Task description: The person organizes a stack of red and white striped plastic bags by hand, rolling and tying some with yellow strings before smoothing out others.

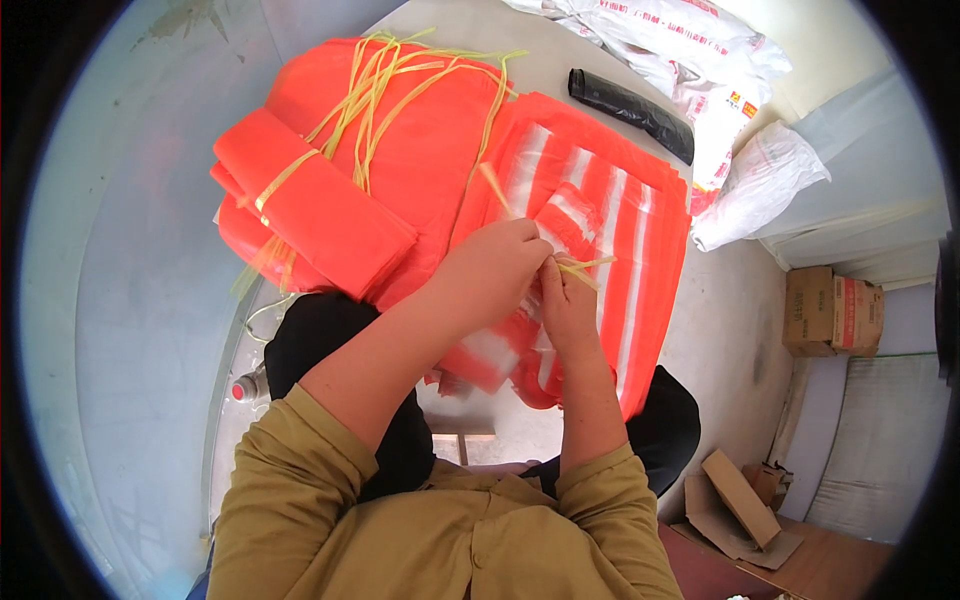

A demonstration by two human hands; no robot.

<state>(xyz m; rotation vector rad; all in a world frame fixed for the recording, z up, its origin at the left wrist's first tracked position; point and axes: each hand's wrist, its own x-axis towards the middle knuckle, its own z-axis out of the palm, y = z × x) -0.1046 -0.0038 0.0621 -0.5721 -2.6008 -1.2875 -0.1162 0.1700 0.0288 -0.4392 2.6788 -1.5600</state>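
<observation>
My left hand [498, 268] and my right hand [570, 308] meet over a rolled bundle of red-and-white striped plastic bags [488, 358]. Fingers of both hands are closed in a pinch on a yellow plastic strip [588, 268] at the bundle's middle. One strip end sticks up beyond my left hand, while other ends fan out by my right fingers. Beneath the bundle lies a flat stack of striped red-and-white bags [630, 260]. The part of the strip between my fingertips is hidden.
Left of it are a plain red stack [430, 120], loose yellow strips [368, 110] and a tied red bundle [310, 200]. Farther off lie a black roll [630, 112] and white sacks [690, 40]. A cardboard box [832, 312] stands right; a bottle [248, 385] is low left.
</observation>
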